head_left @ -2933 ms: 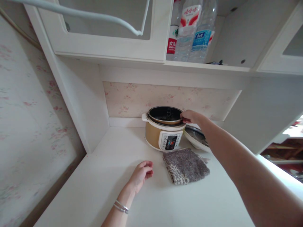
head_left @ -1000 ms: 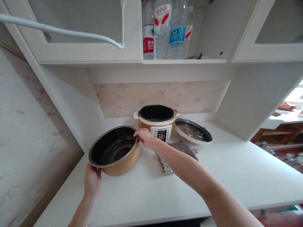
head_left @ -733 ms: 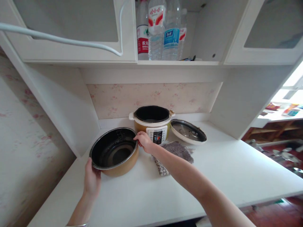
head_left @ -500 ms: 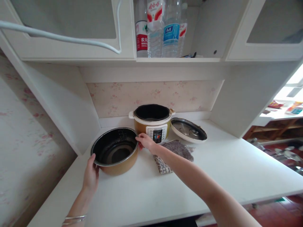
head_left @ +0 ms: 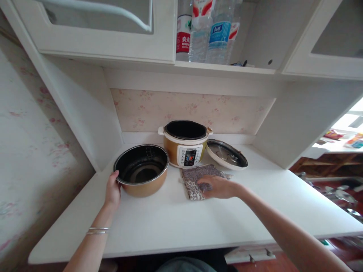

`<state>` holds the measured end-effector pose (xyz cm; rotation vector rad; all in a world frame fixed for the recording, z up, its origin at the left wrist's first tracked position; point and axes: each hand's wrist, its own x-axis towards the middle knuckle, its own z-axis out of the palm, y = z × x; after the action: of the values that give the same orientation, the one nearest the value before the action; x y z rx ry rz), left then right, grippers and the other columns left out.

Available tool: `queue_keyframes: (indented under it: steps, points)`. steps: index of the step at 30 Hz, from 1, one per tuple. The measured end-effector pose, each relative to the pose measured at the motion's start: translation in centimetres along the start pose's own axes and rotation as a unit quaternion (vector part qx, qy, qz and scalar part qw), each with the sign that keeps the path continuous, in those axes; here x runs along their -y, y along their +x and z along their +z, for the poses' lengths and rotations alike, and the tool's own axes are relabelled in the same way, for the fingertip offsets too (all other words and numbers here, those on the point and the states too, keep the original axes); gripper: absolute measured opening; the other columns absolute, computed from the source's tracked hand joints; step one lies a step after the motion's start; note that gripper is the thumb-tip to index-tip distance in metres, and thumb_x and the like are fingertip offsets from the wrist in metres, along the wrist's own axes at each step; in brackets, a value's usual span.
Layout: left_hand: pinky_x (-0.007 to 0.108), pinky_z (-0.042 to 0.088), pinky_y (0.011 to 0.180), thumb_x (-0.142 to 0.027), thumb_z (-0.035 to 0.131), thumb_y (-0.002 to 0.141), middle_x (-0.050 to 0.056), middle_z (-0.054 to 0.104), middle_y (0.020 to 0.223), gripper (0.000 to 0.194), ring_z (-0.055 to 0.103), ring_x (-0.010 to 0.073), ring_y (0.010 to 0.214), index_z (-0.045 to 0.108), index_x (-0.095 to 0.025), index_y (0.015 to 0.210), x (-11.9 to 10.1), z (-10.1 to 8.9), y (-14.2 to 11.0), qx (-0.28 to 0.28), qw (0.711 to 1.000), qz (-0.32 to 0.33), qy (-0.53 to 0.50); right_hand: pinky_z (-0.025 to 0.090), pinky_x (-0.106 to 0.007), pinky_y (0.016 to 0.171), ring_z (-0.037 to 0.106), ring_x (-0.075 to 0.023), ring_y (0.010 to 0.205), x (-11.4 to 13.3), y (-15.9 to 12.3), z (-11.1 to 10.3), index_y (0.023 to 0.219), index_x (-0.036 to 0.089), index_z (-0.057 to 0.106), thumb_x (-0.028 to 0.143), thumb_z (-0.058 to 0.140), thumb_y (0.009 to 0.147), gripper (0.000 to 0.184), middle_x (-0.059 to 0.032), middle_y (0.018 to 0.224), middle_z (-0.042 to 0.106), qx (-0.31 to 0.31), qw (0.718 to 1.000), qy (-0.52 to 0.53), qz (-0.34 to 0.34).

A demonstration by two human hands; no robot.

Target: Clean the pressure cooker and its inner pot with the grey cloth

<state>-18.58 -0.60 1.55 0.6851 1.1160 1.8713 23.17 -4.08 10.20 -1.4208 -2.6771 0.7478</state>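
On the counter [head_left: 159,226], the cooker [head_left: 184,142] is set near the back, before the wall [head_left: 170,109]. The pot [head_left: 147,185] is placed to the left of the cooker and nearer the front edge. Just beside the cooker, on its right, the lid [head_left: 227,154] is laid. The cloth [head_left: 195,177] is spread in front of the cooker, to the right of the pot. Above, bottles [head_left: 198,41] are stood side by side on the shelf [head_left: 221,67].

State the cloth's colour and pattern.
Grey-brown cloth, whitish swirls near one edge, clearest in head view.
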Motion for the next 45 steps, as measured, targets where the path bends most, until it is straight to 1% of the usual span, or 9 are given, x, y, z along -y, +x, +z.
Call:
queue_keyframes:
  steps: [5,11,19,24,28,31,36,40,45]
  points:
    - [0.032,0.044,0.089,-0.043,0.06,0.071,0.002,0.07,0.092,0.036,0.06,0.0204,0.094,0.067,-0.016,0.092,0.3,0.2,0.0,-0.02,1.0,-0.009,-0.006,0.023,-0.047,0.11,0.027,-0.0346,0.136,-4.4,-1.2,3.4,0.145,0.017,0.032,0.044,0.069,0.068,0.09,-0.0172,0.15,0.028,-0.019,0.991,-0.095,0.089]
    - [0.031,0.044,0.087,-0.046,0.059,0.072,0.004,0.071,0.093,0.042,0.059,0.0208,0.093,0.067,-0.014,0.097,0.2,0.3,-0.7,0.0,1.0,-0.01,0.001,0.036,-0.045,0.098,0.049,-0.0291,0.117,-4.4,-0.6,7.0,0.142,0.027,0.038,0.018,0.04,0.087,0.056,-0.0127,0.137,0.047,-0.137,0.957,-0.243,0.075]
    - [0.03,0.043,0.086,-0.045,0.061,0.072,0.005,0.07,0.1,0.043,0.06,0.0198,0.094,0.067,-0.014,0.101,0.5,-0.1,-1.0,0.007,1.0,0.007,0.003,0.044,-0.038,0.077,0.059,-0.0275,0.094,-2.4,0.6,5.9,0.131,0.028,0.05,0.012,0.041,0.079,0.055,-0.0096,0.106,0.062,-0.087,0.954,-0.265,0.113]
    - [0.032,0.042,0.092,-0.046,0.06,0.074,0.005,0.07,0.1,0.044,0.06,0.0197,0.096,0.067,-0.014,0.103,0.9,0.0,-0.9,0.015,1.0,0.016,-0.008,0.043,-0.039,0.086,0.053,-0.0289,0.108,-1.6,0.7,5.7,0.12,0.021,0.058,0.025,0.05,0.079,0.042,-0.013,0.116,0.058,-0.083,0.968,-0.223,0.083]
    - [0.034,0.041,0.094,-0.046,0.058,0.075,0.006,0.07,0.1,0.043,0.061,0.0206,0.097,0.068,-0.013,0.101,0.8,0.4,-0.9,0.01,1.0,0.012,-0.02,0.04,-0.041,0.093,0.049,-0.0291,0.118,-1.0,0.8,6.9,0.129,0.019,0.05,0.01,0.048,0.073,0.056,-0.0148,0.134,0.047,-0.103,0.964,-0.226,0.095]
    - [0.034,0.041,0.095,-0.046,0.057,0.075,0.006,0.071,0.1,0.043,0.06,0.0217,0.099,0.068,-0.013,0.099,0.5,0.5,-0.9,0.013,1.0,-0.003,-0.019,0.045,-0.038,0.087,0.057,-0.0279,0.109,-0.4,1.0,7.1,0.135,0.018,0.044,0.003,0.041,0.075,0.063,-0.0167,0.127,0.054,-0.095,0.963,-0.23,0.105]
    - [0.035,0.041,0.095,-0.045,0.058,0.074,0.005,0.071,0.097,0.04,0.061,0.0216,0.098,0.069,-0.014,0.098,0.1,0.6,-1.2,0.01,1.0,-0.001,-0.012,0.047,-0.033,0.079,0.066,-0.0249,0.091,0.6,1.4,3.4,0.132,0.023,0.05,0.005,0.041,0.075,0.06,-0.0104,0.104,0.069,-0.14,0.967,-0.147,0.155]
    - [0.035,0.041,0.098,-0.044,0.056,0.076,0.004,0.072,0.097,0.039,0.061,0.0222,0.1,0.07,-0.014,0.096,0.2,1.1,-1.4,0.031,0.998,0.001,-0.049,0.048,-0.032,0.078,0.065,-0.0253,0.093,2.5,1.9,-2.0,0.126,0.026,0.056,0.013,0.047,0.075,0.053,-0.0067,0.102,0.07,-0.28,0.945,-0.044,0.165]
    - [0.034,0.038,0.102,-0.044,0.053,0.078,0.005,0.072,0.101,0.039,0.06,0.0215,0.105,0.07,-0.015,0.097,0.9,1.3,-0.9,0.021,0.995,-0.022,-0.091,0.048,-0.036,0.086,0.062,-0.024,0.1,8.4,4.5,-6.7,0.134,0.028,0.048,0.019,0.049,0.079,0.056,-0.0041,0.111,0.067,-0.443,0.893,0.052,0.065]
